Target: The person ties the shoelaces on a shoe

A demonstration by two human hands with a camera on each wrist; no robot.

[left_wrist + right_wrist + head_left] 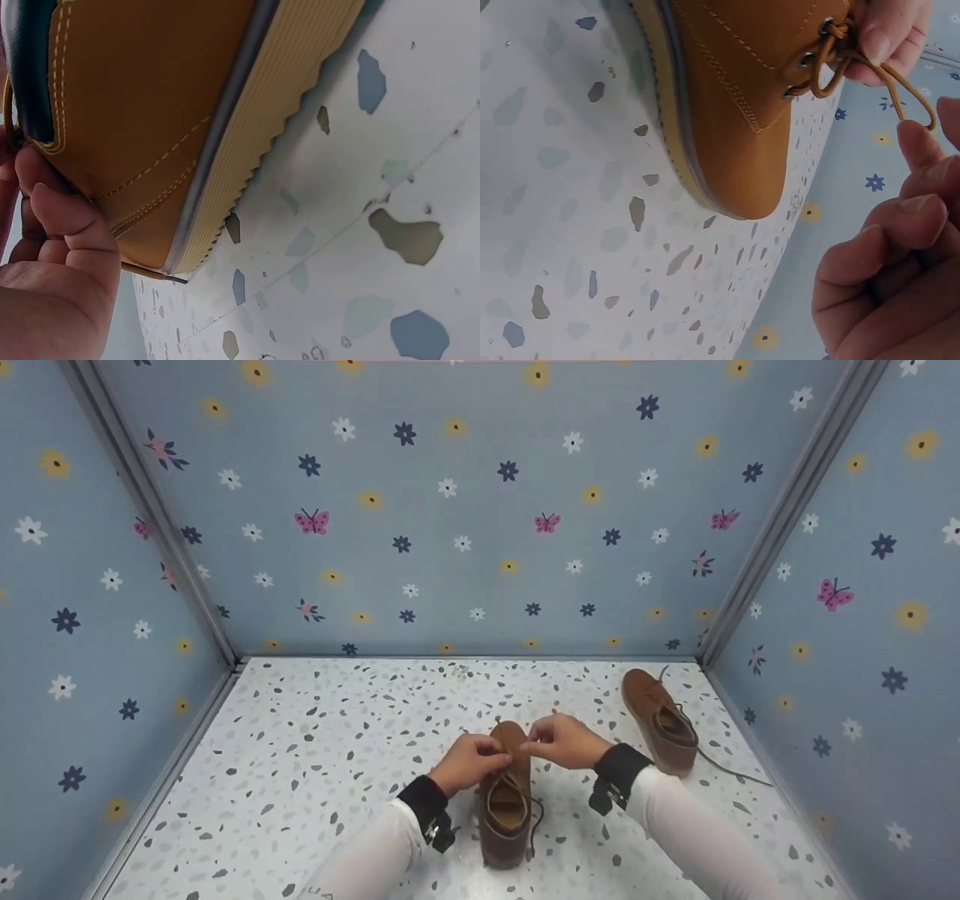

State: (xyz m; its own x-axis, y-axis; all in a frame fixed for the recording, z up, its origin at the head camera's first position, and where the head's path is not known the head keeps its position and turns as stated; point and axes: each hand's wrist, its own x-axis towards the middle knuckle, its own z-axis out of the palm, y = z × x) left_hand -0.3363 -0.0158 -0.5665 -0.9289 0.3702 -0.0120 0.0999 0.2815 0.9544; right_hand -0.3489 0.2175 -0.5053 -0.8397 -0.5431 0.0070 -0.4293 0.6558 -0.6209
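A brown lace-up shoe (504, 844) stands on the speckled surface, its toe pointing away from me. Over its front, my left hand (469, 761) pinches the shoelace between thumb and fingers, close to the eyelets. To the right, my right hand (570, 741) has a fingertip and thumb at the end of a shoelace loop (911, 90), pinching it, with the other fingers curled. In the left wrist view, the left hand (64, 262) sits against the shoe's upper (150, 90). One lace end (537, 825) hangs down the shoe's right side.
A second brown shoe (641, 694) stands at the back right, tilted in direction, with a loose lace (735, 772) trailing toward the right wall. Blue flowered panels (480, 510) enclose the back and both sides of the white speckled surface (315, 750).
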